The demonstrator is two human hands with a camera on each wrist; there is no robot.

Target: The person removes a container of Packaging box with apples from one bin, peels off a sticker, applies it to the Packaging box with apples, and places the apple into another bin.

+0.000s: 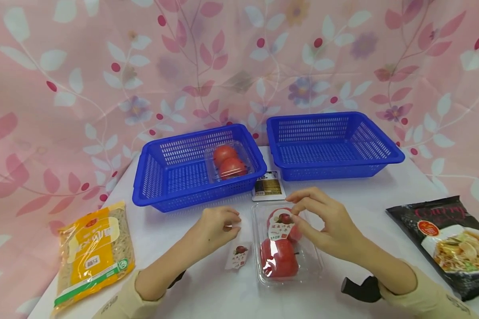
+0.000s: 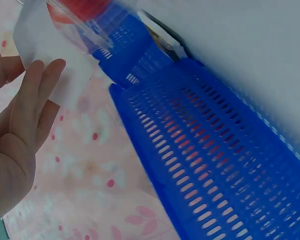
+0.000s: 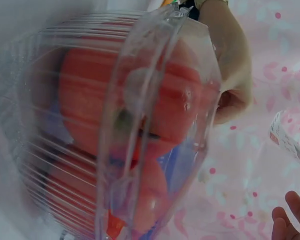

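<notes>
A clear plastic box (image 1: 309, 266) with two round red fruits (image 1: 279, 261), which look like tomatoes, stands on the white table in the head view. Over its lid my right hand (image 1: 327, 223) pinches the top of a white label (image 1: 280, 230) printed with a red fruit; the right wrist view has this label (image 3: 287, 142) up off the lid. To the left of the box, my left hand (image 1: 215, 226) pinches a white sheet (image 2: 55, 55) between thumb and fingers. A second printed label (image 1: 237, 258) shows at the sheet's lower end.
Behind are two blue baskets: the left basket (image 1: 175, 184) holds another clear box (image 1: 225, 164) of red fruits, the right basket (image 1: 331, 170) is at the back right. A small flat packet (image 1: 269, 186) lies between them. A yellow grain bag (image 1: 93, 252) and black noodle bag (image 1: 449, 243) flank the table.
</notes>
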